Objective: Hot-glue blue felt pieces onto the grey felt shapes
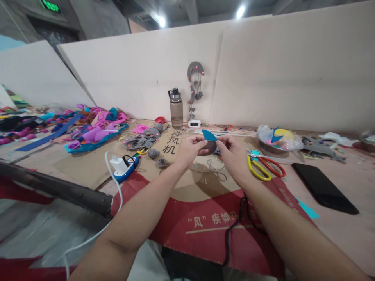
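Observation:
A small blue piece [209, 135], pointed at its upper left and felt-like, stands up between my two hands. Below it is a dark grey rounded piece [209, 148], touching or overlapping the blue one. My left hand [190, 150] is closed, thumb and fingers pinching the grey piece from the left. On the other side my right hand [233, 156] is closed too, thumb and finger at the right edge of the blue and grey pieces. Grey yarn [215, 168] lies loose on the cardboard [187, 191] beneath. Scissors [265, 168] with yellow and red handles rest right of my right hand.
A water bottle [176, 109] and a small white clock [194, 123] stand at the back, near a hanging grey moon ornament [195, 74]. Grey felt pieces [142, 140] and a blue power strip [127, 169] are left; a metal bowl [271, 147] and a phone [324, 187] are right.

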`<state>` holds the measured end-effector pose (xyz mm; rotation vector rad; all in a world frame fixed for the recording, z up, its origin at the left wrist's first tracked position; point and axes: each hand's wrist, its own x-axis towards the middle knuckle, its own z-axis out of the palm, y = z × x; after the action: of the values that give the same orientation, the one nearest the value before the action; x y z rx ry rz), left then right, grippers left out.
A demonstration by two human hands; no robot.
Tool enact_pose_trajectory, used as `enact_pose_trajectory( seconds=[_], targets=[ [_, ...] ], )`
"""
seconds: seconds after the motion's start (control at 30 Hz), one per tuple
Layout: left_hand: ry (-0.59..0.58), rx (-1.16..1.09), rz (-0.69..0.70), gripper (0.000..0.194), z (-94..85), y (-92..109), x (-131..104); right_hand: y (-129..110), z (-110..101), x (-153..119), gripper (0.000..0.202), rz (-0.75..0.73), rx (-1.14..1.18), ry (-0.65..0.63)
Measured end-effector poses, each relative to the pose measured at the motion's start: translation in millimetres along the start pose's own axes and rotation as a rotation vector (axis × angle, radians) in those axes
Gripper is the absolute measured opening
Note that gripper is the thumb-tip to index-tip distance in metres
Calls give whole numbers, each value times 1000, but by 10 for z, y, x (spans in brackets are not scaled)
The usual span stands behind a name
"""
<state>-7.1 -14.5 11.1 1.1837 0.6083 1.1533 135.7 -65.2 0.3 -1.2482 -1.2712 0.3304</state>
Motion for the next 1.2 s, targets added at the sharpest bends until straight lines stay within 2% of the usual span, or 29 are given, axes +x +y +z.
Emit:
enact_pose_trajectory(
  seconds=[0.23,0.5,0.67,0.8,1.0,1.2],
  targets=[
    [-11,-2,-1,14,-5,4,-11,2,-14,24,20,60,15,-44],
    [-103,-65,-150,9,-48,76,18,-68,-37,68,37,333,500,-223],
    [-153,-111,-257,8,-99,81,58,-54,-70,73,43,440,604,-328],
    [-76,-103,-231,5,-119,37,98,17,-39,89,45,423,610,-315],
    [-50,-127,-223,5,-125,45,102,11,-50,112,43,389,622,-283],
    [-27,-103,-158,4,-139,44,115,-6,-54,104,37,311,431,-266]
  ],
)
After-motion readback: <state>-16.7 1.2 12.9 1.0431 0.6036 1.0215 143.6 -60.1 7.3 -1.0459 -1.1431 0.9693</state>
